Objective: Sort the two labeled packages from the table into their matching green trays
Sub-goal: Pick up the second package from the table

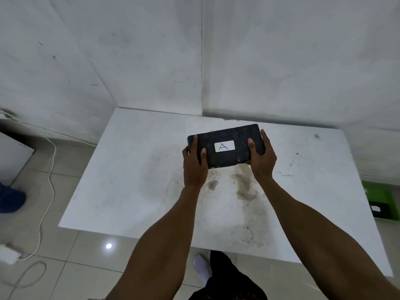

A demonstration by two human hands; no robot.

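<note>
A black rectangular package with a white label reading "A" is held over the middle of the white table. My left hand grips its left end and my right hand grips its right end, thumbs on top. At the right edge of the view, beyond the table, a green tray lies on the floor. A second black package with a white label lies in that tray; its letter is too small to read.
The table stands in a corner of white walls, its top stained brown near the middle. A white cable runs across the tiled floor on the left to an adapter. A blue object sits at far left.
</note>
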